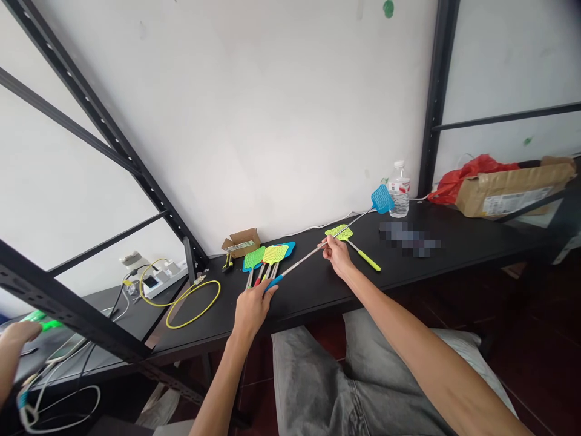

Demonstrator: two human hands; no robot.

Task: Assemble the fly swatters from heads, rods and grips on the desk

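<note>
A blue fly swatter (382, 199) with a long extended metal rod is held slantwise above the black tabletop. My left hand (252, 307) is wrapped round its blue handle. Farther up the rod, the fingers of my right hand (336, 255) are closed on the metal. Just behind my right hand lies a yellow-green fly swatter (365, 259), its handle pointing to the front right. Beyond my left hand is a group of several fly swatters (275, 254) in green, yellow, red and blue, overlapping one another; my left hand hides part of their handles.
A small open cardboard box (241, 242) stands by the wall. At right are a water bottle (399, 194), a blurred patch (410, 238), a red bag (472, 175) and a carton (512, 189). A yellow cable (193, 325) and power strip (166, 277) lie left, near another person's hand (22, 332).
</note>
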